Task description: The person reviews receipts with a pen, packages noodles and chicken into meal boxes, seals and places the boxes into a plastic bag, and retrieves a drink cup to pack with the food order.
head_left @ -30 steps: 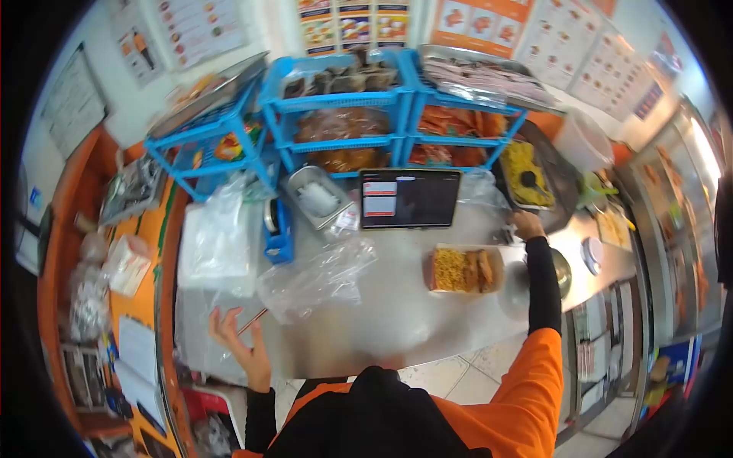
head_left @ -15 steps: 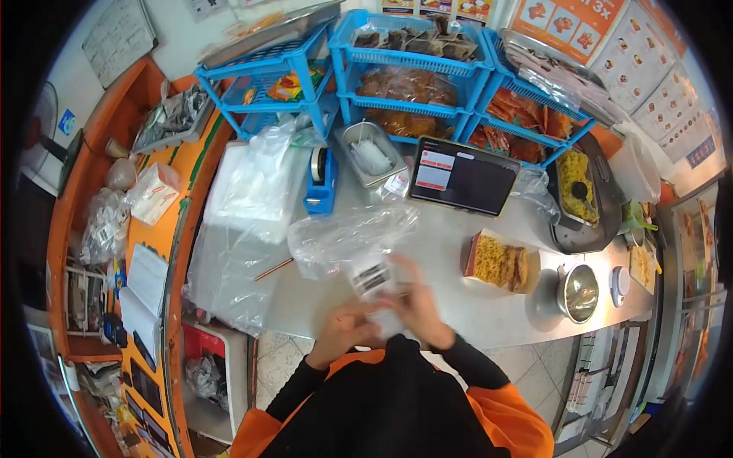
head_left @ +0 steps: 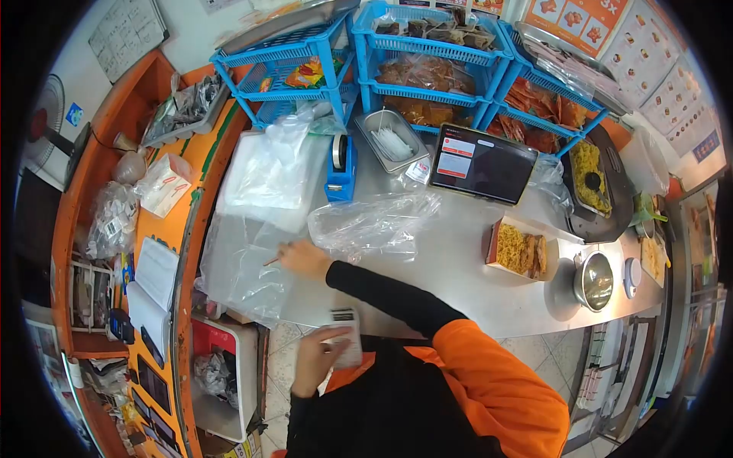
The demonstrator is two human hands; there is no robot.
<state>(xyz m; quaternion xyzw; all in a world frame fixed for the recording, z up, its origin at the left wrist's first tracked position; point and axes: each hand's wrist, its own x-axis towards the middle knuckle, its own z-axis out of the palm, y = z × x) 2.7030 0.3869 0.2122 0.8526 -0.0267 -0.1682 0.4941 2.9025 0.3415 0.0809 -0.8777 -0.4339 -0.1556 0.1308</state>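
My left hand [head_left: 316, 356] is closed on a white printed receipt [head_left: 349, 333] with a dark block of print, held low at the table's front edge. Stretched across to the left, my right hand [head_left: 304, 260] has its fingers closed around a thin reddish-brown pencil [head_left: 270, 261], whose tip sticks out over clear plastic sheeting [head_left: 243, 263]. A crumpled clear plastic bag [head_left: 374, 224] lies just beyond that hand. To the right, an open paper box [head_left: 522, 248] holds yellow noodles and browned pieces of food.
A tablet [head_left: 484, 164] stands at the back beside a blue tape dispenser [head_left: 340, 169] and a metal tin [head_left: 392, 140]. Blue racks [head_left: 432, 57] rise behind. A metal bowl [head_left: 594, 281] sits at right, near a tray of yellow food [head_left: 589, 178]. An orange counter [head_left: 200, 164] borders the left.
My right hand has left the receipt and reached left to the pencil, taking hold of it. The receipt stays in my left hand, now lower and further left.
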